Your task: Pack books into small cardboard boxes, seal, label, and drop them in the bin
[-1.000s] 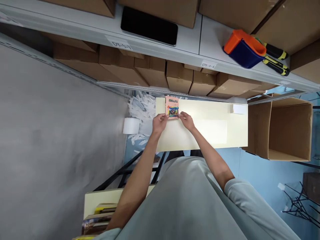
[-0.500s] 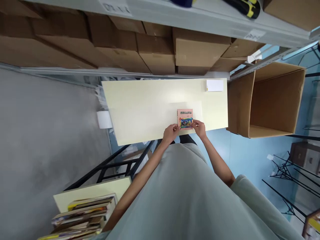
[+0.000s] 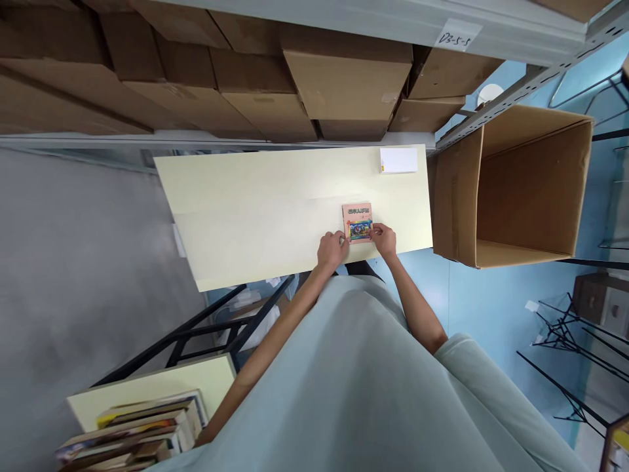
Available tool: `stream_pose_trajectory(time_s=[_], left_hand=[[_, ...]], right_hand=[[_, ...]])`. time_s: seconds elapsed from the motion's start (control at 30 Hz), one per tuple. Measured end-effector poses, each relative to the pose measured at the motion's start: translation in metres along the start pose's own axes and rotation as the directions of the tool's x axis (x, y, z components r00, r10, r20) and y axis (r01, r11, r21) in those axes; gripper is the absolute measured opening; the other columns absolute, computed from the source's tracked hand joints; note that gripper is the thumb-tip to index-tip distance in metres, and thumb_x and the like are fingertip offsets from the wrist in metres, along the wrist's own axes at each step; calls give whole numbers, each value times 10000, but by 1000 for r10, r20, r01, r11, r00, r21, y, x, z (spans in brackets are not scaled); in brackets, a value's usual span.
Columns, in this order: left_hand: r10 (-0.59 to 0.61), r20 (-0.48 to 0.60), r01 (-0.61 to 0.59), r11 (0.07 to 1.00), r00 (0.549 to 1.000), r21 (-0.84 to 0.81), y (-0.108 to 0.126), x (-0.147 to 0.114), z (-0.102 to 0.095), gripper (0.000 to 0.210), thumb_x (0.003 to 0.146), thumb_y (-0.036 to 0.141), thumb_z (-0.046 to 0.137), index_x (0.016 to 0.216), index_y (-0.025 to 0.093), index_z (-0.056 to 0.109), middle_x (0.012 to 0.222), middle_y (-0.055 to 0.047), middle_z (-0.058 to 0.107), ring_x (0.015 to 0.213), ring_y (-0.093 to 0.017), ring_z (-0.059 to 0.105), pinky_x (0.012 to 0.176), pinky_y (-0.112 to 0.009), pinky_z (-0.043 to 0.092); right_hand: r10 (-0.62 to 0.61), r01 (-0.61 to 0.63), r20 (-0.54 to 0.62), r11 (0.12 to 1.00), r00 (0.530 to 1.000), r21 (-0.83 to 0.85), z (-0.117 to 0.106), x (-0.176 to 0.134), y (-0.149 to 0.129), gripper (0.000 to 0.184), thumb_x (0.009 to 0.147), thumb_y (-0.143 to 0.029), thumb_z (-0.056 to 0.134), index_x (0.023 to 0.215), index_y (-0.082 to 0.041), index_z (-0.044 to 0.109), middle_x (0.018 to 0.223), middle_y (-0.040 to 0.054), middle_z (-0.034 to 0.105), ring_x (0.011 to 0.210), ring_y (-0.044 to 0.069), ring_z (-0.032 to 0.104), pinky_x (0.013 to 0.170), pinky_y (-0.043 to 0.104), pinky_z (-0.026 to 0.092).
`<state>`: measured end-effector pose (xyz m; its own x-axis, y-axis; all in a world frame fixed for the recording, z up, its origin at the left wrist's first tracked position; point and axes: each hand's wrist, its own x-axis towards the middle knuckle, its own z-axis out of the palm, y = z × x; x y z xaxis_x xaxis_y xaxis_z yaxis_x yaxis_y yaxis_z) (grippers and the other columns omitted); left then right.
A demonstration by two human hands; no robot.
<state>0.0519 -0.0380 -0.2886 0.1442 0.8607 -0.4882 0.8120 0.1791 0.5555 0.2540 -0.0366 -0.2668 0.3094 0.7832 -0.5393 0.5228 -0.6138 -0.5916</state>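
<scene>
A small pink book (image 3: 357, 213) with dark lettering and a colourful picture on its cover lies face up near the front edge of a cream tabletop (image 3: 255, 216). At its lower left corner, my left hand (image 3: 333, 250) has its fingers curled in and closed on the edge. On the opposite side my right hand (image 3: 384, 239) pinches the book's right edge between thumb and fingers. Both wrists come in low over the table's front edge. The cover between my hands stays uncovered.
At the table's back right lies a white rectangular block (image 3: 399, 160). Cardboard boxes (image 3: 348, 82) fill the shelf behind. A large open carton (image 3: 531, 203) stands to the right. Upright books (image 3: 147, 426) sit on a cream board at lower left, near a black metal frame (image 3: 211, 334).
My view has shifted, so the table and shelf appear turned and moved left. Both hands remain at the book's edges, and it still lies face up.
</scene>
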Motion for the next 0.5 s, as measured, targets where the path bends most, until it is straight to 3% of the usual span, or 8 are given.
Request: stream_pose_trajectory(time_s=[0.27,0.5], left_hand=[[-20,1,20,1000,1000,14,1,2,4,148,1011,351,624,956,237,702,1026,-150,639,1091,-378,635,953,-477,525],[-94,-70,88,993,993,-85,9,15,7,134,990,308,650,1086,215,639,1173,-139,650,1040,-322,670,968,-463,533]], right_hand=[[-38,5,-126,967,991,-256,-10,9,-3,246,1050,-305,587,1180,-200,768,1226,122,768,1054,255,737,959,373,565],[-61,32,-50,889,997,-457,-1,10,-21,266,1129,-253,448,1096,-184,703,1217,154,710,1158,288,672,921,362,535]])
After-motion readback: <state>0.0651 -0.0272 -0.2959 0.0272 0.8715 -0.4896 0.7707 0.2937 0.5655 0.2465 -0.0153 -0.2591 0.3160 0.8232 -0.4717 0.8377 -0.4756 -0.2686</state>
